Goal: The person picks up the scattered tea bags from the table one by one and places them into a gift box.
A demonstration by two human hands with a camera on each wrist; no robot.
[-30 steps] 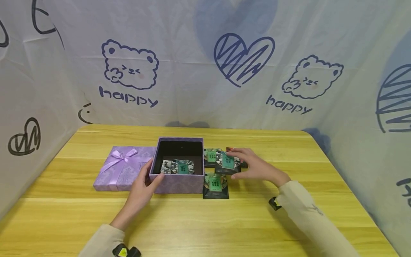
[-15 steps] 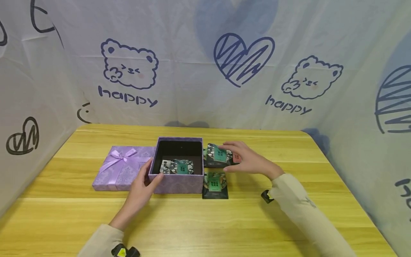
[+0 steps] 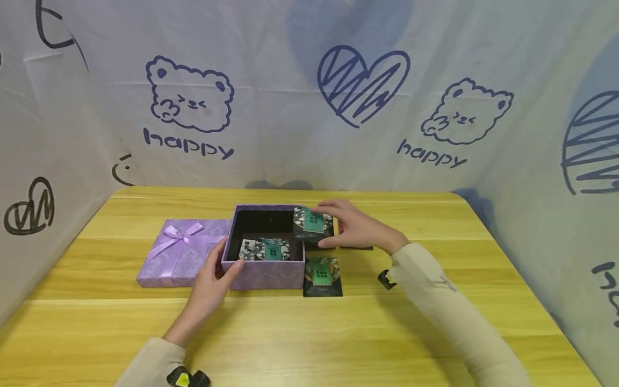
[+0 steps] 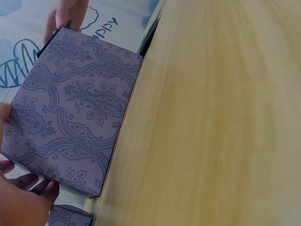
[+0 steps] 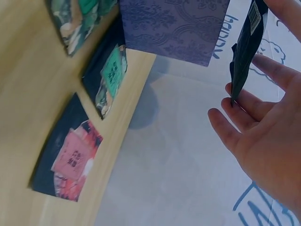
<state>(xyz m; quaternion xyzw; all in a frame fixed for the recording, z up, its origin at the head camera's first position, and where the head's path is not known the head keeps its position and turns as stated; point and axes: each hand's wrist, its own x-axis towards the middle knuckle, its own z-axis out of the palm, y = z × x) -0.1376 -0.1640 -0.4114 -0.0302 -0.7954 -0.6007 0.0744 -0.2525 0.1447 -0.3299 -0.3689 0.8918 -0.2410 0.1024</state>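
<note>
My left hand [image 3: 211,282] grips the near left corner of an open purple patterned gift box [image 3: 268,275], thumb at the front rim and fingers along its left side. A flat black packet with a teal label [image 3: 312,221] is pinched between the thumb and fingers of my right hand [image 3: 360,228], raised at the box's right rim. In the right wrist view that packet [image 5: 247,52] appears edge-on. Inside the box lie packets with a floral print and teal label [image 3: 274,250]; how many are stacked there I cannot tell.
Left of the box lies its purple lid [image 3: 181,252] with a ribbon bow. A green-labelled packet [image 3: 322,277] lies at the box's right front. Behind it, partly hidden, are another green-labelled packet [image 5: 110,70] and a red one [image 5: 73,160]. A printed cloth [image 3: 271,107] hangs behind the table.
My right hand has carried the teal-labelled packet leftward from above the other packets to the box's right rim. My left hand has kept its grip on the box.
</note>
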